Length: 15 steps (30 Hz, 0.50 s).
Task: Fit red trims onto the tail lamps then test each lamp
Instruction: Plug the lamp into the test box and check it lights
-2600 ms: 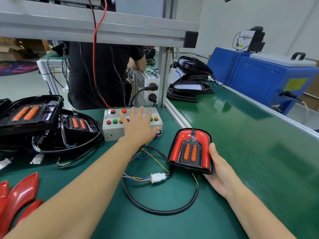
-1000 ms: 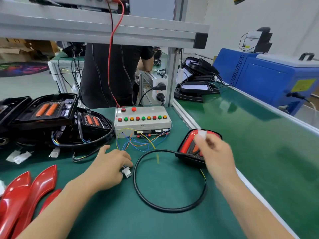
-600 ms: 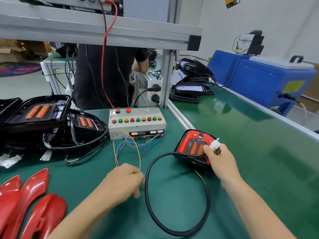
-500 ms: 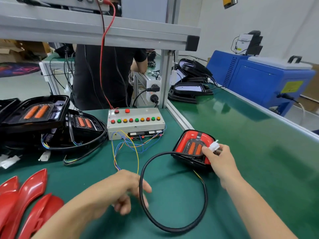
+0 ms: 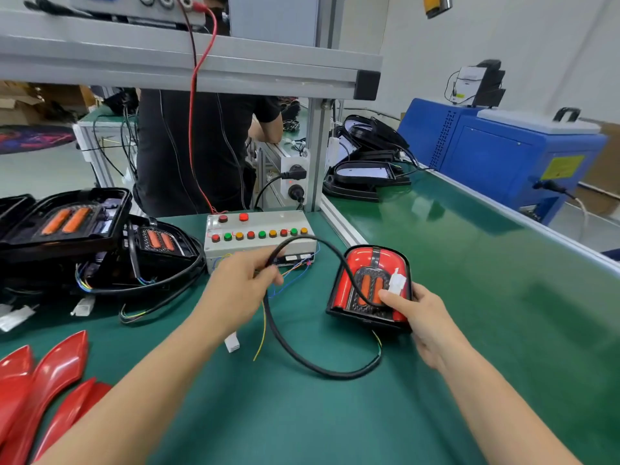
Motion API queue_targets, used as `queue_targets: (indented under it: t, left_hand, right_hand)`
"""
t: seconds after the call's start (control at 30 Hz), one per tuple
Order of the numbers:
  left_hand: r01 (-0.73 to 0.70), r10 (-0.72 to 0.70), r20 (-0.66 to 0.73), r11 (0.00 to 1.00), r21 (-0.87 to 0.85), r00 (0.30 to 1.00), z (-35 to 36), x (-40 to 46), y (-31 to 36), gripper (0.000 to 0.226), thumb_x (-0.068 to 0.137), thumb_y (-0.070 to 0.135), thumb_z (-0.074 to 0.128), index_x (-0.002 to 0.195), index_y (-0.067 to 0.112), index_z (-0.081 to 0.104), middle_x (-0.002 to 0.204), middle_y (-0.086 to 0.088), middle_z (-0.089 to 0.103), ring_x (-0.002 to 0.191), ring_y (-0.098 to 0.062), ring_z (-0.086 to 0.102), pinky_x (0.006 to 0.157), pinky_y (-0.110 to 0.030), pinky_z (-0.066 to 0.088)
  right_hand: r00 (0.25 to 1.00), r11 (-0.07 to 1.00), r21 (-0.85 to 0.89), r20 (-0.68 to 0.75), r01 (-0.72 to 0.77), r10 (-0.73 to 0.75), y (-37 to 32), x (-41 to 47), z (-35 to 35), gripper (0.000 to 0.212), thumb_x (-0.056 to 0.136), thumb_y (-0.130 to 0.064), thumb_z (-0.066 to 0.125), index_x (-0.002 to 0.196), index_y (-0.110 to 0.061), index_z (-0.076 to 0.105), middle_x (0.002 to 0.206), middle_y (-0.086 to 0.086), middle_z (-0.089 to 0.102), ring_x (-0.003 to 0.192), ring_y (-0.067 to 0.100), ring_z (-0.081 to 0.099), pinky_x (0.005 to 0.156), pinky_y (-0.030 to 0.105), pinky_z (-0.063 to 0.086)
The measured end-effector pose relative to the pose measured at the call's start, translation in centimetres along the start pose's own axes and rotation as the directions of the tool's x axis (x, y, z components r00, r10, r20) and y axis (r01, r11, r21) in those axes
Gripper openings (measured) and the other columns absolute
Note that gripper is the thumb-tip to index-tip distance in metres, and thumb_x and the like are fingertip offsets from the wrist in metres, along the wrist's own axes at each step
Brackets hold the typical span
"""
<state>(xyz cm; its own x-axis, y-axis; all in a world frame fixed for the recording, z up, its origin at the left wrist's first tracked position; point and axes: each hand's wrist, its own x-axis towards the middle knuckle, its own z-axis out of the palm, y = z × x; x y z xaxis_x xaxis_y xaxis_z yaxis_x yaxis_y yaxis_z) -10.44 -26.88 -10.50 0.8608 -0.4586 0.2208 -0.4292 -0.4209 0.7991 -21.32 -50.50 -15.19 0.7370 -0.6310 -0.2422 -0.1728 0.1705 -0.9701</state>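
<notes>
The trimmed tail lamp (image 5: 370,285) lies face up near the right edge of the green workbench (image 5: 302,414), just beside the aluminium rail that divides it from the conveyor belt (image 5: 486,263). Its red trim is already seated around the black centre with the two orange lenses. The right hand (image 5: 424,322) grips the lamp's near right corner, its thumb pressing the white connector (image 5: 397,284) flat against the lamp face. The lamp's black cable (image 5: 302,359) loops out from under the lamp, across the bench and back up over the lens. The left hand (image 5: 243,285) pinches that cable between thumb and fingers at the top of the loop, lifting it clear of the bench.

This looks like the close of one lamp's test: the connector appears unplugged, and the test box (image 5: 258,234) with its row of coloured buttons sits at the far edge with its loose coloured leads (image 5: 261,325) trailing toward the left hand. The next move probably calls for gathering the cable onto the lamp and sliding the bundle right, onto the belt.

Untrimmed lamps (image 5: 157,243) are piled at the left edge, and spare red trims (image 5: 57,370) lie at the near left corner.
</notes>
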Motion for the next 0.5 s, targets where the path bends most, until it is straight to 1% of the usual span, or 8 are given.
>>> queue_targets:
  t: [0.1, 0.17, 0.2, 0.27, 0.3, 0.37, 0.4, 0.5]
  left_hand:
    - [-0.115, 0.116, -0.037, 0.993, 0.031, 0.993, 1.4, 2.3, 1.9, 0.032, 0.094, 0.015, 0.049, 0.064, 0.020, 0.058, 0.043, 0.011, 0.047, 0.039, -0.006, 0.033, 0.043, -0.018, 0.025]
    - [-0.061, 0.059, -0.031, 0.995, -0.077, 0.998, 2.9, 3.5, 2.7, 0.036, 0.098, 0.020, 0.047, 0.063, 0.014, 0.058, 0.046, 0.016, 0.048, 0.036, -0.003, 0.034, 0.039, -0.013, 0.025]
    - [-0.004, 0.002, -0.013, 0.986, -0.165, 1.000, 3.8, 4.0, 2.8, 0.036, 0.098, 0.023, 0.047, 0.067, 0.010, 0.058, 0.055, 0.013, 0.052, 0.041, 0.000, 0.037, 0.042, -0.011, 0.028]
    - [0.149, -0.140, 0.052, 0.939, -0.309, 0.989, 5.7, 4.7, 2.8, 0.029, 0.098, 0.029, 0.047, 0.079, 0.013, 0.061, 0.070, -0.002, 0.053, 0.062, -0.012, 0.047, 0.059, -0.020, 0.038]
    - [0.218, -0.202, 0.081, 0.918, -0.331, 0.976, 6.7, 4.8, 2.6, 0.027, 0.098, 0.031, 0.047, 0.079, 0.018, 0.060, 0.073, -0.003, 0.052, 0.068, -0.015, 0.048, 0.065, -0.026, 0.040]
    - [0.286, -0.268, 0.102, 0.913, -0.290, 0.958, 8.4, 4.8, 2.1, 0.028, 0.099, 0.035, 0.044, 0.077, 0.024, 0.059, 0.076, -0.001, 0.057, 0.071, -0.015, 0.051, 0.068, -0.029, 0.041]
    - [0.299, -0.283, 0.099, 0.919, -0.255, 0.954, 9.1, 4.7, 1.8, 0.030, 0.100, 0.036, 0.041, 0.083, 0.021, 0.062, 0.082, -0.004, 0.062, 0.076, -0.018, 0.054, 0.073, -0.030, 0.044]
    - [0.315, -0.312, 0.046, 0.934, -0.166, 0.949, 10.4, 4.5, 1.5, 0.036, 0.101, 0.034, 0.034, 0.115, 0.018, 0.064, 0.113, -0.007, 0.065, 0.106, -0.026, 0.057, 0.097, -0.039, 0.043]
  right_hand:
    - [0.996, 0.998, 0.038, 0.078, 0.049, -0.052, -0.1, -0.4, 0.3, 0.043, 0.076, -0.007, 0.078, 0.115, -0.015, 0.063, 0.103, 0.005, 0.075, 0.097, 0.024, 0.070, 0.087, 0.035, 0.053]
    - [0.991, 0.996, 0.079, 0.126, 0.044, -0.054, 0.0, -0.6, 0.4, 0.044, 0.074, -0.007, 0.077, 0.116, -0.010, 0.064, 0.103, 0.009, 0.075, 0.096, 0.026, 0.070, 0.090, 0.037, 0.052]
    - [0.988, 0.994, 0.103, 0.152, 0.025, -0.041, 0.1, -0.7, 0.4, 0.046, 0.071, -0.010, 0.077, 0.115, -0.007, 0.065, 0.103, 0.011, 0.074, 0.094, 0.027, 0.070, 0.092, 0.038, 0.051]
    - [0.979, 0.990, 0.136, 0.204, -0.023, -0.005, 0.3, -0.9, 0.4, 0.050, 0.066, -0.016, 0.076, 0.113, -0.003, 0.066, 0.101, 0.016, 0.074, 0.089, 0.028, 0.070, 0.088, 0.037, 0.052]
    - [0.975, 0.988, 0.145, 0.220, -0.043, 0.010, 0.4, -1.0, 0.4, 0.050, 0.065, -0.017, 0.075, 0.112, -0.001, 0.066, 0.100, 0.018, 0.074, 0.087, 0.027, 0.070, 0.084, 0.035, 0.053]
    - [0.972, 0.984, 0.165, 0.235, -0.061, 0.021, 0.4, -1.0, 0.3, 0.047, 0.067, -0.017, 0.073, 0.111, 0.001, 0.066, 0.100, 0.020, 0.073, 0.084, 0.026, 0.071, 0.076, 0.031, 0.055]
    - [0.970, 0.982, 0.178, 0.244, -0.064, 0.019, 0.3, -1.0, 0.4, 0.047, 0.068, -0.017, 0.073, 0.111, 0.001, 0.066, 0.100, 0.020, 0.073, 0.083, 0.026, 0.072, 0.072, 0.030, 0.056]
    - [0.965, 0.973, 0.217, 0.263, -0.075, 0.016, 0.2, -1.1, 0.6, 0.046, 0.070, -0.017, 0.072, 0.113, -0.002, 0.065, 0.099, 0.017, 0.074, 0.080, 0.023, 0.072, 0.065, 0.027, 0.057]
